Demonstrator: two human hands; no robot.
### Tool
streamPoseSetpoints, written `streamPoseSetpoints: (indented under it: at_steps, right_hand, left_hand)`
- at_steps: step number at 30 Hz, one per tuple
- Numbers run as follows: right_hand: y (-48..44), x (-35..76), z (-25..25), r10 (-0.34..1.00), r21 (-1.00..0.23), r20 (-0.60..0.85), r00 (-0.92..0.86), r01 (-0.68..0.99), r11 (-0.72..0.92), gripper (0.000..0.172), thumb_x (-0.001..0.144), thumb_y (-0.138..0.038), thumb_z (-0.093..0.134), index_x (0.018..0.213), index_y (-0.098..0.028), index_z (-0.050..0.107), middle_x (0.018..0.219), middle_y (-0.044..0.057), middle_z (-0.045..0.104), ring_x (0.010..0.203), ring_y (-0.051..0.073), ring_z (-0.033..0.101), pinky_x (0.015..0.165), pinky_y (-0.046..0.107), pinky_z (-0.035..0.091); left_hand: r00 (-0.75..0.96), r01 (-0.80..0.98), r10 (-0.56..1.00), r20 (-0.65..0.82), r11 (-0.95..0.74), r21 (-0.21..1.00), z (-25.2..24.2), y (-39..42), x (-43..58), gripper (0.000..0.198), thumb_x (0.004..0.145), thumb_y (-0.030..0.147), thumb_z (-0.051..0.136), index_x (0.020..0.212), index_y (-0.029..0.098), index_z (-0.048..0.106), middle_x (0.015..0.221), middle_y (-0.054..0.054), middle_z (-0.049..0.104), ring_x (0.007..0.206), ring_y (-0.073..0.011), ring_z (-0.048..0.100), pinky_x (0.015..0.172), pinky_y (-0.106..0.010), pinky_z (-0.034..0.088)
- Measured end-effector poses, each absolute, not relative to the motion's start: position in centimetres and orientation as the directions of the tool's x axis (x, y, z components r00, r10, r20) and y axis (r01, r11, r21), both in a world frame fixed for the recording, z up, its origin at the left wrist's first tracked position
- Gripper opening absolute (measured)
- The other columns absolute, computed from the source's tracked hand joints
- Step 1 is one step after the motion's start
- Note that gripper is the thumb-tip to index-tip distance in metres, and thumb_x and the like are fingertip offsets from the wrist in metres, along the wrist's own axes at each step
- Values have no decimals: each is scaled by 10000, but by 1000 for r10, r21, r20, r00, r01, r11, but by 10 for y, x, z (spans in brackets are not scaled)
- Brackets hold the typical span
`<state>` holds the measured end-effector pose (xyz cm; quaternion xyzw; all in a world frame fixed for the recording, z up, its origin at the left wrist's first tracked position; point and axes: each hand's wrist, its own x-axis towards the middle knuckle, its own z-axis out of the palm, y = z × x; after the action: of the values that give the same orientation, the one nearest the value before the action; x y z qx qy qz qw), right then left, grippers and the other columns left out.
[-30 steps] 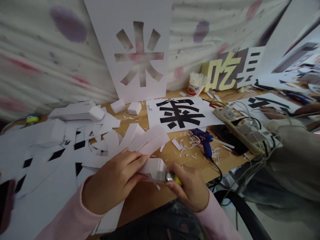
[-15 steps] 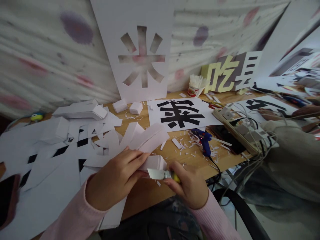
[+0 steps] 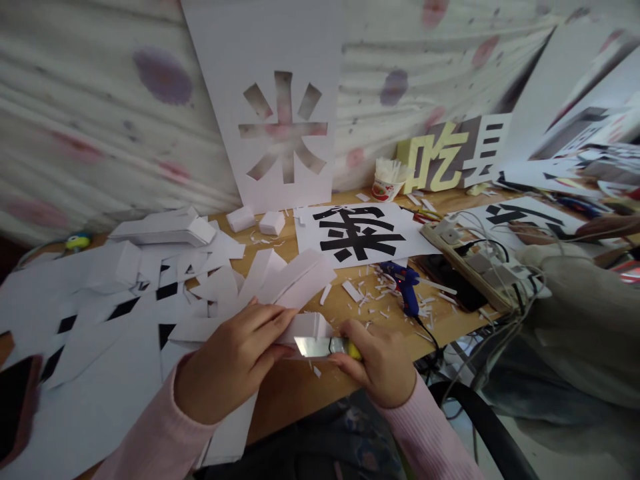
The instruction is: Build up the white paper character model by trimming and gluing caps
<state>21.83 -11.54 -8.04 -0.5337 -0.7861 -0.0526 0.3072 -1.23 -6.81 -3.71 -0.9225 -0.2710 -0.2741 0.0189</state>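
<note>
My left hand (image 3: 240, 357) is closed around a white foam-board piece (image 3: 309, 325), with its boxy end sticking out past the fingertips to the right. In my right hand (image 3: 383, 360) is a utility knife (image 3: 327, 347) with a yellow handle. Its bare blade points left and lies along the near side of the foam-board piece; whether the edge bites into it I cannot tell. Just behind my left hand, folded white strips (image 3: 305, 277) rest on the table. A blue hot glue gun (image 3: 404, 285) lies to the right, among white scraps.
White sheets and offcuts (image 3: 100, 360) cover the left side, with a phone (image 3: 17, 407) on them. A power strip (image 3: 465, 263) with tangled cords lies right. A cut-out board (image 3: 285, 53) leans behind. A co-worker's hand (image 3: 535, 232) is at far right.
The view has tilted slightly, so the background sits a little lower. Both hands keep their grips, and the knife blade stays along the foam-board piece.
</note>
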Motion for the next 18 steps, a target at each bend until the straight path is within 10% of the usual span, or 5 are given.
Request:
streamPoseSetpoints:
  at_steps: [18]
  right_hand:
    - [-108,262,-86,818,-195,564,-119,943,271,593,1016,-623,271,799,-187,609,520,6,626,441,137,608,468,233,368]
  left_hand:
    - [721,481,547,425,-837,259,-43,-74,-20,321,926,80,505,1203,191,625,1105,-64,753,1006,-210,740,988,-488,571]
